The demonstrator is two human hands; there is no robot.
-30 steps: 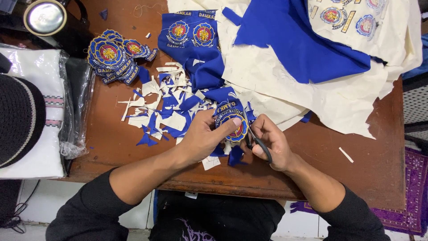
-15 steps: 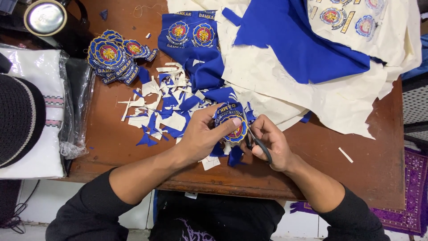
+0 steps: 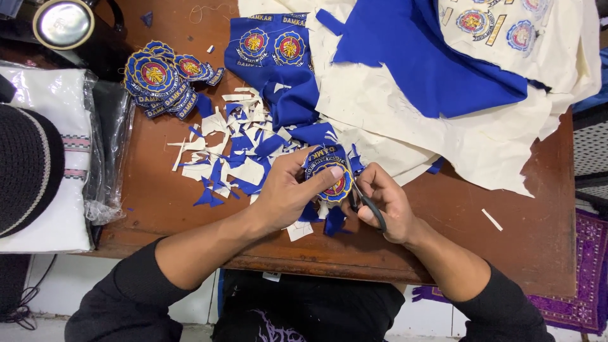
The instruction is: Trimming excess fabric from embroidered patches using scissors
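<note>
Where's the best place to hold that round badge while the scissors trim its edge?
Probably by its left half, coming from the left, as the left hand does now: thumb across the face of the round embroidered badge, fingers behind. The badge is flat and floppy, so a broad pinch keeps it stiff. That leaves the right rim free, where the scissors in the right hand are cutting.

A small tailoring workshop: a wooden worktop (image 3: 158, 209) strewn with fabric scraps (image 3: 234, 158), stacked embroidered patches (image 3: 158, 76), and blue and cream cloth (image 3: 430, 69).
</note>
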